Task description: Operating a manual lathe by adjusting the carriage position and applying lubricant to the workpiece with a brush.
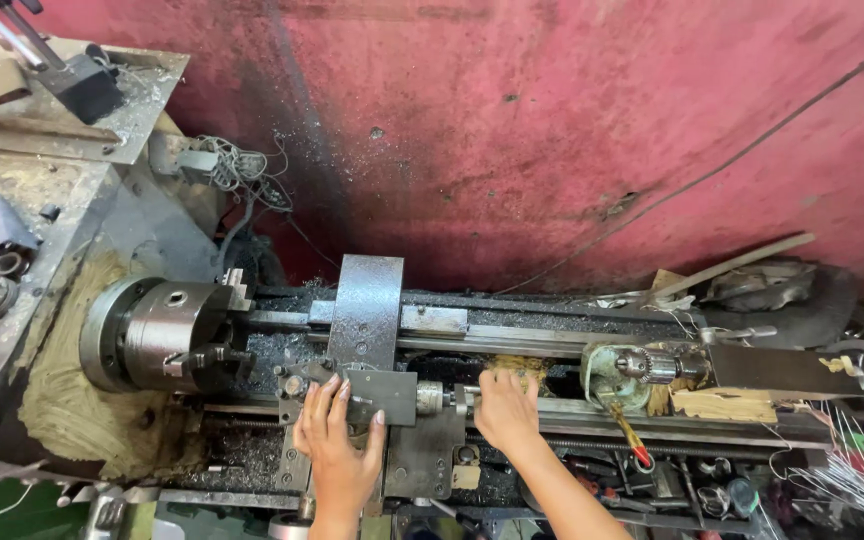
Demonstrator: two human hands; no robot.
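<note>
Both forearms run off the bottom edge. The left hand covers part of the lathe carriage; the right hand hides whatever its fingers grip. Tools at the lathe's right end are too tangled to identify.

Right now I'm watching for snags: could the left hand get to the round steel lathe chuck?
Probably yes. The left hand lies flat on the grey carriage plate, and the round steel chuck sits just beyond with nothing between them.

No packages, signs or screens in view.
Around either hand there is only bare, oily metal, with no label, box or display visible on it.
</note>
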